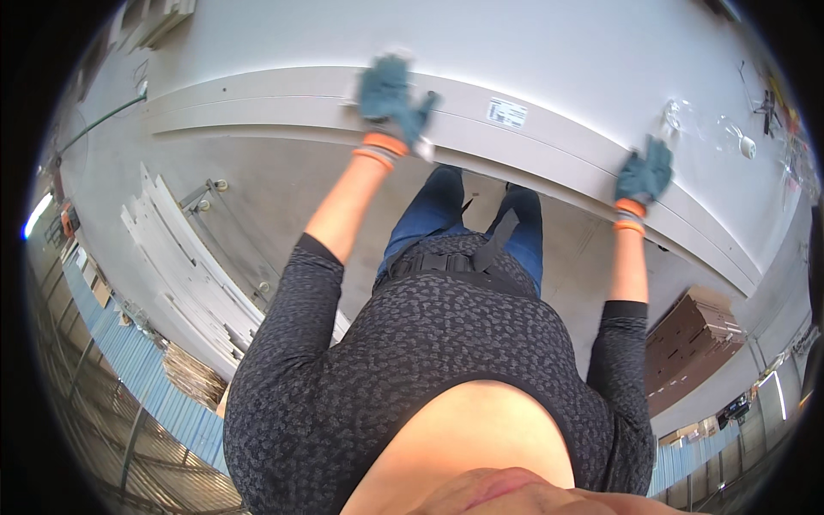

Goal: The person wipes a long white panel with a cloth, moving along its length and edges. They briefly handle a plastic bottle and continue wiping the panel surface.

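Both hands wear teal work gloves with orange cuffs and rest on the near edge of a long, flat, pale grey panel (549, 129) that runs across the view from the left hand to past the right hand; the left hand (390, 94) lies on the panel's stepped rim with its fingers spread and flattened over the top face, the thumb pointing toward the right hand, so it presses rather than clenches; the right hand (645, 174) sits further along the same rim, fingers curled over the edge in a grip, though how tightly it closes cannot be told; a small white rectangular label (506, 112) is stuck on the rim between the two hands, nearer the left one; crumpled clear plastic wrap (708, 124) lies on the panel's top face just beyond the right hand; a stack of white slats (184, 257) lies on the floor well to the outer side of the left forearm; brown folded cardboard (691, 343) lies on the floor below the right elbow.
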Tool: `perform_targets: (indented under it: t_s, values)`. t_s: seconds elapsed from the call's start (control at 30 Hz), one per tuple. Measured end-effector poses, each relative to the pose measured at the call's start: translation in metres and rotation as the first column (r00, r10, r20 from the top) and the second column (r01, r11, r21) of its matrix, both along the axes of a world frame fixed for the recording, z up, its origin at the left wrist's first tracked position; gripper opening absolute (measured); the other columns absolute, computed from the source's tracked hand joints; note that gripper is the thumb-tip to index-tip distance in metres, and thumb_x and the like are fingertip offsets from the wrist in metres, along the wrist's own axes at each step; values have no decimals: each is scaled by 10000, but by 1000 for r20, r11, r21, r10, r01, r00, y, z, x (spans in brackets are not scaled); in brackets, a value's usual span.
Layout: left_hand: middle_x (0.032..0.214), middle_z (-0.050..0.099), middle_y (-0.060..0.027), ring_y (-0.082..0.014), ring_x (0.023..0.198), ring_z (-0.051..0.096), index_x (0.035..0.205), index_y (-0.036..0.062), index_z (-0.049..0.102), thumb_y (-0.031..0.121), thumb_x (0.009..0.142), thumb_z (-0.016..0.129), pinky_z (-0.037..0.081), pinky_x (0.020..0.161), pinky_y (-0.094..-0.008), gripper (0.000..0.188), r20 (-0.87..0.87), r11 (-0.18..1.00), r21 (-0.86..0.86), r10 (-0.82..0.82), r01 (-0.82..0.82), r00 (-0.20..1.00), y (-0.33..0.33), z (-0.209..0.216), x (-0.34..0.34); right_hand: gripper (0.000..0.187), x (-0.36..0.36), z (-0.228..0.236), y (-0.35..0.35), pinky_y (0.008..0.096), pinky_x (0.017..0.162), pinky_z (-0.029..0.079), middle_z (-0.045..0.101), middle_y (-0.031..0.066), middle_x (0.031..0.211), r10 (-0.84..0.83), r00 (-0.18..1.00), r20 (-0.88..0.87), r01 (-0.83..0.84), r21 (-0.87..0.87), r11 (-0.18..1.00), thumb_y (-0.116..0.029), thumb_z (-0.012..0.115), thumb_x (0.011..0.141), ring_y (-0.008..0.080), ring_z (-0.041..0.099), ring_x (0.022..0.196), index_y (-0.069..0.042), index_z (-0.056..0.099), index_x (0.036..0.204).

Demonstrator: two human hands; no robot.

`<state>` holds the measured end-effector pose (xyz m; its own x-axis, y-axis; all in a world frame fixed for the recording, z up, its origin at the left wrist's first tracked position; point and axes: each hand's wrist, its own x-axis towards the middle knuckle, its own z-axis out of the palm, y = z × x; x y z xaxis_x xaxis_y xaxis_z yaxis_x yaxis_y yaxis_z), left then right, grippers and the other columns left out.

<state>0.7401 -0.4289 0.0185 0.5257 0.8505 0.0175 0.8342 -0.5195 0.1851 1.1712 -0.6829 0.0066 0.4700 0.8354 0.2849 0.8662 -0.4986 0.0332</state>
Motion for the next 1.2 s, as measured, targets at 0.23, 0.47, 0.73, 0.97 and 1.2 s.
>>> perform_targets:
  t_s: [0.23,0.47,0.73,0.97,1.2]
  values:
    - [1609,444,-276,-481,1479,416,1519,-8,500,564,918,681,301,1225,-597,850,399,995,74,27,-61,917,-56,-8,47,529,-228,17,129,600,1276,225,621,59,1506,200,938,-284,-194,49,980,-483,609,980,326,498,1466,-217,668,1434]
    - [1589,466,-285,-513,1464,424,1472,-27,541,445,923,686,302,1216,-623,738,308,996,69,25,-49,951,-31,-11,29,542,-227,19,133,607,1263,222,604,78,1524,191,923,-334,-202,4,979,-492,572,996,358,493,1459,-196,659,1441]
    - [1519,567,-247,-496,1416,507,1441,-26,595,416,960,656,385,1188,-588,656,184,971,211,74,-113,980,67,-16,-112,510,-227,15,133,597,1255,233,594,81,1540,221,919,-326,-225,25,974,-463,510,1047,352,492,1469,-200,642,1464]
    - [1472,608,-260,-458,1398,541,1387,-24,648,395,1017,601,388,1211,-558,561,-23,891,386,268,-239,963,239,-51,-357,518,-231,14,137,556,1255,256,604,108,1533,234,935,-267,-241,7,971,-429,406,1103,347,502,1470,-146,625,1477]
    - [1514,595,-223,-446,1451,492,1413,36,661,516,1020,573,365,1231,-533,627,57,821,393,428,-414,902,347,-65,-509,537,-229,10,134,543,1263,252,559,109,1579,199,957,-213,-218,-74,973,-435,357,1119,331,463,1503,-143,600,1498]
